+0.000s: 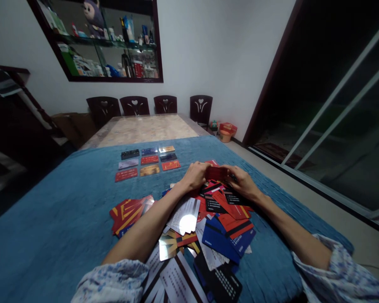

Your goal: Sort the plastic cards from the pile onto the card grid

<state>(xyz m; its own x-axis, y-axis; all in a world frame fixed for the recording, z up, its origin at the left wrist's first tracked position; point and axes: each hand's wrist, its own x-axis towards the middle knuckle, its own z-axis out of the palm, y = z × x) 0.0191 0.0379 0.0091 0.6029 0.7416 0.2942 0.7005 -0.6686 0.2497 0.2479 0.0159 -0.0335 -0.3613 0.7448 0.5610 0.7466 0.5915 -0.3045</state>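
My left hand and my right hand grip a dark red stack of cards between them, one at each end. Below it spreads a loose heap of plastic cards in red, black, blue and white, among them a blue card and a black card. White cards lie by my left forearm, one with a bright glare. Left of that forearm is a fanned group of red and gold cards. Farther off, small card piles stand in three rows, with a gold card in the nearest row.
A blue cloth covers the near part of the long table, and its stone-like top shows beyond. Dark chairs line the far end. A shelf cabinet is set in the wall; a glass sliding door is at the right.
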